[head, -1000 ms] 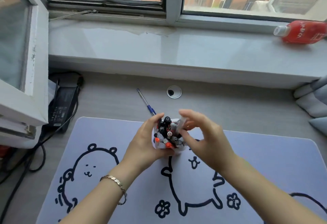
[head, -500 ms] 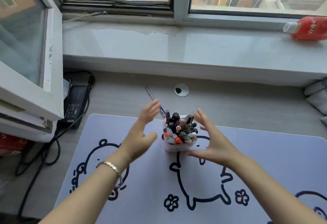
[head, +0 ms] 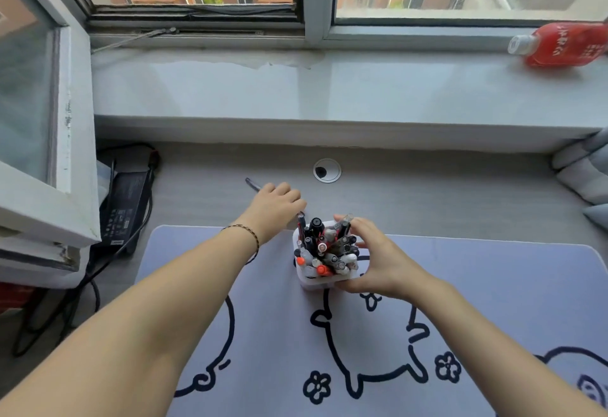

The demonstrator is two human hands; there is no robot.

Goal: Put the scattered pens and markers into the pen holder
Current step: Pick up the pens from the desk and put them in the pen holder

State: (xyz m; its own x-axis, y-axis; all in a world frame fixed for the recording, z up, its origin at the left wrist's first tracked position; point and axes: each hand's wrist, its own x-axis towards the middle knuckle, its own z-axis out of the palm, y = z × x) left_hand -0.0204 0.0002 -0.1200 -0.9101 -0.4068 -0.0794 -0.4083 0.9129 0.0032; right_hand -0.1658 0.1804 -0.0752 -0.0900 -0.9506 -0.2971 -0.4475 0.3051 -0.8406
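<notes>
A white pen holder [head: 312, 282] packed with several black, grey and orange-capped pens and markers [head: 324, 247] stands at the back edge of the lilac desk mat [head: 477, 285]. My right hand [head: 378, 260] cups the holder's right side, thumb low at the front and fingers behind. A thin pen [head: 251, 183] lies on the grey desk behind the mat. Only its far end shows, since my left hand [head: 274, 207] lies palm down over the rest. Whether the fingers grip it is hidden.
An open window sash [head: 42, 153] juts over the desk's left end, above a black power brick [head: 125, 209] and its cables. A cable grommet [head: 326, 170] sits behind the holder. A red bottle [head: 566, 44] lies on the sill; grey cushions [head: 585, 176] are at right.
My left hand has left the holder and reached back and left onto the pen on the desk. My right hand has closed around the holder's right side.
</notes>
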